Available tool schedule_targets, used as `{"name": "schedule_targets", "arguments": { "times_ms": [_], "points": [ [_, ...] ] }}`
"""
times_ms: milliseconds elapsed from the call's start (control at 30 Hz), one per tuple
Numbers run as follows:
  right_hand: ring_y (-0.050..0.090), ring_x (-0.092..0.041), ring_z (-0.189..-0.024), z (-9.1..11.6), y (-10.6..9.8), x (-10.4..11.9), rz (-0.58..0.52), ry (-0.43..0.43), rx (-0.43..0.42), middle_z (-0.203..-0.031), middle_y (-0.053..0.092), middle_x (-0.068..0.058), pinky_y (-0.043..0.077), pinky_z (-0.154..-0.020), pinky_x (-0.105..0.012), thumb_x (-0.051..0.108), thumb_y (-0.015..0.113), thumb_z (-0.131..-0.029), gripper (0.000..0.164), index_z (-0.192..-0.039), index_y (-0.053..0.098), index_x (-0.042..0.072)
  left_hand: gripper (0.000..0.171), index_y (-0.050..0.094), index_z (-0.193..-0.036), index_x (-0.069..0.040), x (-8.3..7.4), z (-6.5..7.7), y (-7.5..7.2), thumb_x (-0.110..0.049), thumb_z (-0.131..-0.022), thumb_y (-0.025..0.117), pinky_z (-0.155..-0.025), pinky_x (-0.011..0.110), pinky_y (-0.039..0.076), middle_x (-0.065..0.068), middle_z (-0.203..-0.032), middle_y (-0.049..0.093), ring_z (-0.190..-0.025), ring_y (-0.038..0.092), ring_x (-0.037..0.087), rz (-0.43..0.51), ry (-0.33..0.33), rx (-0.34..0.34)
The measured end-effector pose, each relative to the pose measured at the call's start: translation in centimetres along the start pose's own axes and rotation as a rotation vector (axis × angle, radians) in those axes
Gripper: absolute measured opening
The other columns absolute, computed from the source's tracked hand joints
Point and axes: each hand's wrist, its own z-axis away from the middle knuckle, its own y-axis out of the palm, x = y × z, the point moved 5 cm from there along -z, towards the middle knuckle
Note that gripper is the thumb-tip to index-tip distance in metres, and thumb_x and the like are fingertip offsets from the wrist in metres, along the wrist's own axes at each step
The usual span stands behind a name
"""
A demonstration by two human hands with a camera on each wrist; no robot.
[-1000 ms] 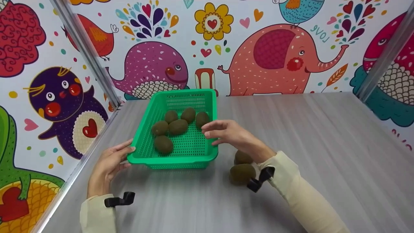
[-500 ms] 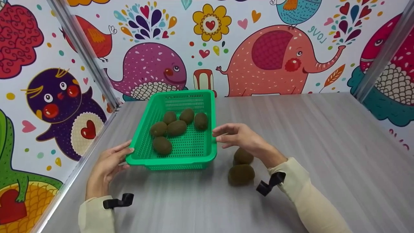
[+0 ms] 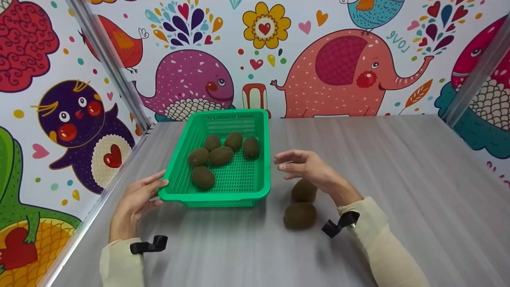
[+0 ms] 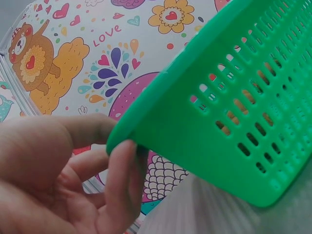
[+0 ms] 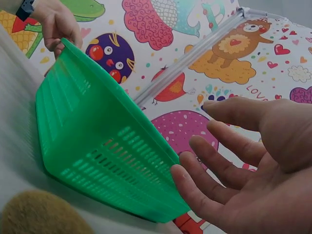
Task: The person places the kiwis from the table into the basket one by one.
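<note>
A green plastic basket stands on the table with several brown kiwis inside. At its near left corner my left hand pinches the rim between thumb and fingers, as the left wrist view also shows. My right hand is just off the basket's right side, holding nothing. Its fingers are relaxed and spread in the right wrist view. Two more kiwis lie on the table: a near one and a farther one, partly under the right hand. One kiwi shows at the lower left of the right wrist view.
The grey wood-grain table runs back to a wall printed with cartoon animals. A second printed panel borders the left side, with a metal post at the corner. Black camera mounts sit on both wrists.
My right hand has drawn back to the right, from over the basket's right rim to outside it. The left hand keeps its hold on the rim, and the kiwis stay in place.
</note>
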Motion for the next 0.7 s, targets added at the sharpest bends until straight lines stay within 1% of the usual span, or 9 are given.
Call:
{"name": "schedule_targets", "arguments": {
  "times_ms": [233,367,533,633,700],
  "points": [
    [0.064,-0.022,-0.119,-0.3,-1.2,-0.4,0.056,-0.018,0.014,-0.135,0.063,-0.011,0.056,-0.097,-0.034,0.023,0.071,-0.094,0.044,-0.133,0.061,0.005,0.065,0.036,-0.154,-0.012,0.0,-0.1,-0.1,-0.025,-0.098,0.066,-0.063,0.019,0.057,-0.015,-0.092,0.068,-0.079,0.066,0.002,0.010,-0.011,-0.002],
    [0.064,-0.022,-0.120,-0.4,-1.7,-0.8,0.075,-0.029,0.032,-0.134,0.063,-0.010,0.056,-0.099,-0.034,0.024,0.071,-0.093,0.044,-0.133,0.062,0.007,0.066,0.036,-0.154,-0.012,-0.1,0.0,-0.2,-0.026,-0.097,0.067,-0.065,0.020,0.058,-0.015,-0.093,0.068,-0.080,0.065,0.003,0.008,-0.006,-0.002],
    [0.058,-0.028,-0.129,-0.2,-2.6,-1.5,0.099,-0.030,0.091,-0.139,0.061,-0.009,0.051,-0.105,-0.038,0.022,0.073,-0.092,0.049,-0.137,0.059,0.008,0.067,0.037,-0.154,-0.011,0.0,0.2,-0.1,-0.026,-0.097,0.067,-0.066,0.021,0.058,-0.015,-0.093,0.069,-0.080,0.066,0.003,0.004,-0.001,-0.003],
    [0.053,-0.034,-0.135,0.0,-3.3,-1.8,0.116,-0.024,0.118,-0.141,0.059,-0.009,0.049,-0.108,-0.043,0.020,0.073,-0.092,0.051,-0.139,0.057,0.009,0.066,0.036,-0.154,-0.010,-0.1,0.2,0.0,-0.026,-0.097,0.066,-0.066,0.020,0.058,-0.016,-0.093,0.069,-0.081,0.066,0.002,-0.002,0.010,-0.001],
    [0.049,-0.038,-0.137,0.0,-3.7,-2.0,0.123,-0.032,0.140,-0.142,0.058,-0.009,0.047,-0.110,-0.045,0.019,0.072,-0.092,0.053,-0.141,0.055,0.007,0.066,0.036,-0.154,-0.009,-0.2,0.2,0.1,-0.026,-0.098,0.065,-0.065,0.019,0.057,-0.016,-0.092,0.069,-0.081,0.066,0.002,-0.006,0.018,0.003]
  ]
}}
